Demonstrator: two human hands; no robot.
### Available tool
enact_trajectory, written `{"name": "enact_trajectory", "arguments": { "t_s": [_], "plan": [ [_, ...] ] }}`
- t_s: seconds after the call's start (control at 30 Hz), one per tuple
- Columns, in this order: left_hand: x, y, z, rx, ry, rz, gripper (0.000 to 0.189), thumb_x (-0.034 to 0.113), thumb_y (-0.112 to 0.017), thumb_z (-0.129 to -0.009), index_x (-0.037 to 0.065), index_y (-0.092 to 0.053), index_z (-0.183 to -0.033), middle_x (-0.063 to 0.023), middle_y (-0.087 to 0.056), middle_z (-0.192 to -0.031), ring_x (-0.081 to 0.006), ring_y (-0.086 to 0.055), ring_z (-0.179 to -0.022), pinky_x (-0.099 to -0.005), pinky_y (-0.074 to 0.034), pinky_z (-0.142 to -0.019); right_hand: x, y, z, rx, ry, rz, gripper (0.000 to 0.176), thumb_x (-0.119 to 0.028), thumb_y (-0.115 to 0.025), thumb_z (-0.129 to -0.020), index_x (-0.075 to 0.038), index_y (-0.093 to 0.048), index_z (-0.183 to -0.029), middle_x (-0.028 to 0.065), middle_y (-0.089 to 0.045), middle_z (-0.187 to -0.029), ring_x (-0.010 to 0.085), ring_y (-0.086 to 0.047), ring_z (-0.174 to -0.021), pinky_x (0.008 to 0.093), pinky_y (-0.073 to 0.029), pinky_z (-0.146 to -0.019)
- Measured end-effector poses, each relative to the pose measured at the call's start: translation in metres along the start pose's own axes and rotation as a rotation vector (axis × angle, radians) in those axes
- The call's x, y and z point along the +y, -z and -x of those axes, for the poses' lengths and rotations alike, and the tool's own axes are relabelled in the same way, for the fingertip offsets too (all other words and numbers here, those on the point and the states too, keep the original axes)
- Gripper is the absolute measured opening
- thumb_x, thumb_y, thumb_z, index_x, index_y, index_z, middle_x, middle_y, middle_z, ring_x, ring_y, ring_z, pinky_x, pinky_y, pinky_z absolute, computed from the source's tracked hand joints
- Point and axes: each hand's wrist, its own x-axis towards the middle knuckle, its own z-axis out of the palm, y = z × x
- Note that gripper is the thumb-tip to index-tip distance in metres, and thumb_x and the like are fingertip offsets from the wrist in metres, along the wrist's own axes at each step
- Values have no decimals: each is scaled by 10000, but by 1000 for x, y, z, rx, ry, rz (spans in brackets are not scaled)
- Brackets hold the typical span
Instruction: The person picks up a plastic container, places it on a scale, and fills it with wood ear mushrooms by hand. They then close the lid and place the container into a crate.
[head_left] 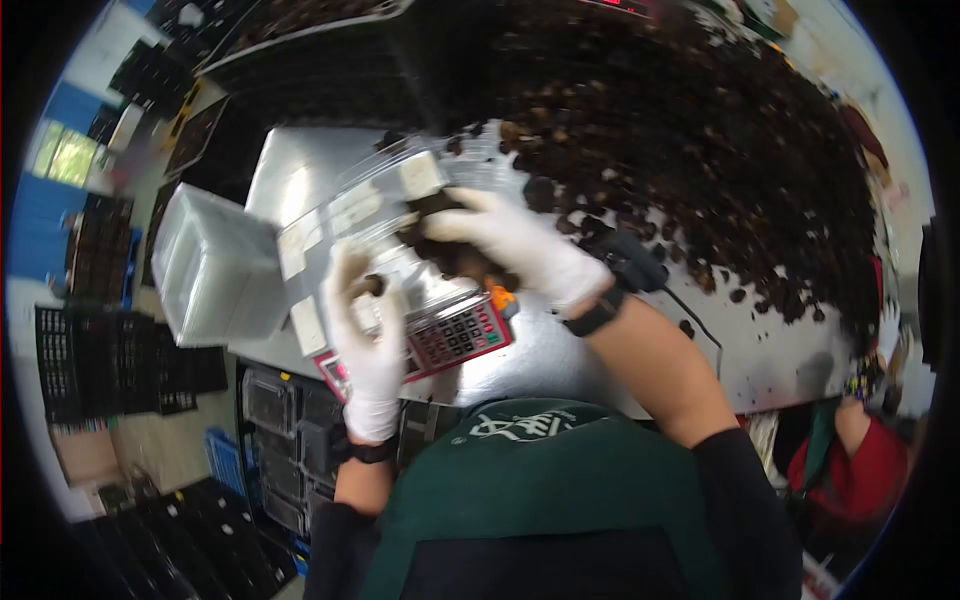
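My left hand point(368, 345), in a white glove, is closed around a small dark brown mushroom-like piece point(374, 285) above the red-edged scale. My right hand point(520, 245), also gloved, curls over several dark mushroom-like pieces point(445, 255) at a clear plastic tray point(445, 292). Its fingers partly hide them, and motion blurs their outline. Just below the tray shows the scale's red keypad panel point(455, 338). Pale rectangular pads or labels point(355, 207) lie around the tray's far side.
A large heap of dark mushroom-like pieces point(690, 140) covers the metal table's point(580, 365) right side. Stacked clear containers point(215, 265) stand at left, a black crate point(320, 85) behind. A dark device with a cable point(630, 262) sits near my right wrist. Another person's red sleeve point(865, 465) appears right.
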Motion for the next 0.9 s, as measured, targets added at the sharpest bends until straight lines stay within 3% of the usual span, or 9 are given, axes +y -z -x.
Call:
{"name": "enact_trajectory", "arguments": {
  "t_s": [0.07,0.13,0.23,0.33,0.53,0.63,0.77,0.87,0.9],
  "plan": [
    [-16,17,-4,-95,-17,-91,740,-34,-558,-829,6,-282,-1515,-201,-381,-1497,-297,-381,-1387,-406,-357,-1114,-8,-25,-7,-102,87,261,345,-249,-682,-857,-35,-632,-1124,89,-665,-927,128,-638,-740,268,-521,-609],
    [-32,20,-3,-167,-35,-139,796,-21,-587,-811,10,-244,-1528,-197,-340,-1533,-313,-340,-1422,-424,-292,-1161,35,-22,-41,-21,674,995,521,-374,-746,-745,-59,-636,-1145,171,-585,-1127,304,-596,-1050,404,-519,-857],
    [-47,14,5,-263,19,-205,830,2,-623,-796,7,-237,-1530,-199,-335,-1543,-322,-323,-1433,-418,-228,-1186,47,-35,-38,-48,523,1555,559,-465,-673,-813,-102,-612,-1233,137,-548,-1257,321,-591,-1063,447,-556,-799],
    [-51,9,13,-256,-30,-349,801,-11,-627,-824,14,-244,-1527,-201,-327,-1542,-345,-332,-1417,-433,-265,-1164,53,-44,-28,56,529,1549,499,-432,-628,-874,-87,-602,-1234,182,-491,-1391,308,-602,-1053,428,-566,-709],
    [-47,4,4,-280,-32,-420,799,-19,-635,-844,15,-228,-1531,-210,-347,-1524,-340,-346,-1411,-434,-279,-1159,49,-44,-23,-25,318,1764,432,-319,-653,-847,-119,-601,-1226,126,-547,-1255,256,-610,-1003,383,-537,-702],
    [-38,1,3,-293,-29,-396,807,-13,-639,-847,5,-214,-1533,-216,-337,-1532,-335,-327,-1427,-434,-248,-1173,54,-49,-12,250,596,1703,394,-267,-645,-838,-115,-619,-1201,130,-545,-1223,242,-618,-944,371,-524,-695],
    [-36,4,-1,-281,21,-309,804,36,-649,-866,-7,-201,-1533,-221,-318,-1546,-331,-302,-1445,-430,-215,-1187,42,-34,3,313,836,1414,292,-201,-593,-850,-105,-633,-1123,112,-611,-1044,239,-627,-891,394,-516,-664],
    [-34,3,-3,-386,-123,-375,677,171,-613,-923,-6,-308,-1501,-213,-335,-1542,-349,-310,-1439,-431,-230,-1181,50,40,17,616,962,1207,218,-121,-566,-798,-80,-647,-996,110,-634,-924,315,-621,-848,419,-522,-722],
    [-36,5,-3,-445,-179,-428,636,176,-607,-924,3,-360,-1485,-214,-344,-1537,-363,-318,-1433,-435,-243,-1174,35,68,42,625,624,1235,239,-101,-578,-785,-98,-647,-1013,116,-616,-912,337,-604,-872,425,-513,-752]
  ]
}}
